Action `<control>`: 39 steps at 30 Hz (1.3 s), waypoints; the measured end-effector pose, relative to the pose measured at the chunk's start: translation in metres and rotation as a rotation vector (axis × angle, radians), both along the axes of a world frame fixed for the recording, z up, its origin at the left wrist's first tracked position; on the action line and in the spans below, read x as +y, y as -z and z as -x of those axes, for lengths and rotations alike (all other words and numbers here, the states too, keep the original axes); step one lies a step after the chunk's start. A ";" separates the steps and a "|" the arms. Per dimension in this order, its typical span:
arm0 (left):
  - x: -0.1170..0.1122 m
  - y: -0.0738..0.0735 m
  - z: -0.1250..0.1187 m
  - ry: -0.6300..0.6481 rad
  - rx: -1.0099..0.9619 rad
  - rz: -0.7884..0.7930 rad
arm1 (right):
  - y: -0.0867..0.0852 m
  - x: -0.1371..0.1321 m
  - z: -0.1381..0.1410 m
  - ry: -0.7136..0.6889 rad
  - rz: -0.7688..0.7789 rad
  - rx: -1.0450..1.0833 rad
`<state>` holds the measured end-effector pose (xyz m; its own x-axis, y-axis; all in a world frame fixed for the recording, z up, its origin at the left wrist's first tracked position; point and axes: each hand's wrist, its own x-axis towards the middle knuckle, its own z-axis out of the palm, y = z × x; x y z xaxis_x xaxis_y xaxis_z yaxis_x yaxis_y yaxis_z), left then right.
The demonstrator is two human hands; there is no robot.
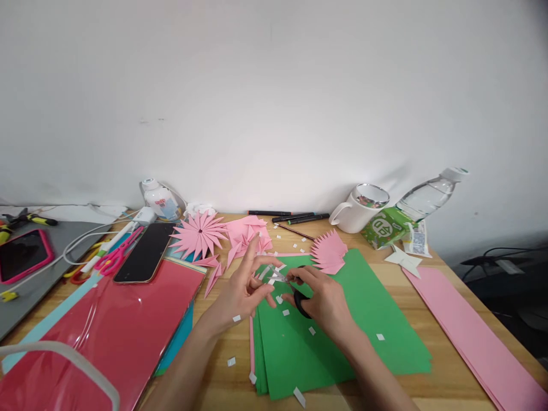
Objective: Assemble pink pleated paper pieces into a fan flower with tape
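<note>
Over the green paper sheets [342,337], my right hand [323,297] grips small scissors with black handles [302,303]. Their blades point left, toward the fingers of my left hand [246,285]. Thumb and fingers there pinch a narrow whitish strip [265,272], possibly tape, while the index finger stretches upward. The scissor tips are close to this strip; whether they touch it I cannot tell. Small white scraps [286,312] are scattered on the green paper, on the wood and on my left wrist. Just beyond my hands lies a fan of folded pink paper [329,252].
A pink pleated rosette [200,231] lies back left, near a phone [144,252], pink scissors [117,252] and a red paper pack [111,319]. Markers [302,218] line the wall. A mug [359,208], water bottle [430,194] and pink strips [471,337] are to the right.
</note>
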<state>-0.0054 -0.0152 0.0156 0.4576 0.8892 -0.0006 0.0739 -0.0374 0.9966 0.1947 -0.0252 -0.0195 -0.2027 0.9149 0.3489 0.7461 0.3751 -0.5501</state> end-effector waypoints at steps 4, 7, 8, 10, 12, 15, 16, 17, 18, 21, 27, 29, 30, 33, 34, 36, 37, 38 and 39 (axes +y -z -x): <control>0.000 0.003 -0.003 -0.059 -0.013 0.031 | 0.000 0.000 0.003 -0.024 -0.070 0.007; 0.001 0.006 -0.004 -0.091 -0.027 0.061 | 0.000 0.000 0.004 -0.036 -0.102 0.067; 0.001 0.006 -0.005 -0.106 -0.033 0.066 | 0.001 0.000 0.004 -0.038 -0.118 0.078; 0.002 0.005 -0.006 -0.140 -0.051 0.069 | 0.001 0.000 0.004 -0.040 -0.158 0.078; 0.002 0.003 -0.008 -0.168 -0.080 0.065 | 0.001 0.000 0.005 -0.047 -0.199 0.061; 0.002 0.000 -0.011 -0.188 -0.129 0.065 | -0.001 -0.001 0.007 -0.054 -0.250 0.027; 0.002 -0.001 -0.011 -0.194 -0.144 0.067 | -0.001 -0.001 0.007 -0.054 -0.260 0.018; 0.002 -0.002 -0.012 -0.200 -0.157 0.069 | -0.002 -0.001 0.008 -0.052 -0.268 0.012; 0.002 -0.002 -0.012 -0.208 -0.170 0.071 | -0.002 -0.001 0.008 -0.047 -0.274 0.010; 0.002 -0.004 -0.013 -0.215 -0.199 0.090 | -0.002 -0.001 0.009 -0.035 -0.284 0.024; 0.003 -0.004 -0.014 -0.221 -0.234 0.126 | -0.001 0.000 0.010 -0.029 -0.278 0.058; 0.002 -0.004 -0.014 -0.226 -0.237 0.125 | 0.000 0.000 0.010 -0.025 -0.285 0.059; 0.002 -0.003 -0.014 -0.229 -0.236 0.123 | 0.000 0.000 0.010 -0.022 -0.288 0.061; 0.001 -0.003 -0.014 -0.236 -0.230 0.114 | 0.001 0.000 0.010 -0.021 -0.286 0.070; 0.001 -0.003 -0.014 -0.237 -0.229 0.112 | 0.001 0.000 0.010 -0.021 -0.281 0.071; 0.001 -0.003 -0.014 -0.238 -0.228 0.110 | 0.001 0.000 0.010 -0.022 -0.273 0.070; 0.002 -0.003 -0.014 -0.238 -0.228 0.109 | 0.001 0.000 0.010 -0.023 -0.271 0.070; 0.002 -0.003 -0.014 -0.239 -0.227 0.109 | 0.001 0.000 0.010 -0.023 -0.268 0.071; 0.002 -0.003 -0.014 -0.239 -0.226 0.110 | 0.001 0.000 0.009 -0.025 -0.263 0.075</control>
<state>0.0087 -0.0132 0.0189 0.2356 0.9715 -0.0243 -0.1557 0.0624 0.9858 0.1853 -0.0250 -0.0207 -0.1886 0.7863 0.5884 0.6958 0.5298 -0.4850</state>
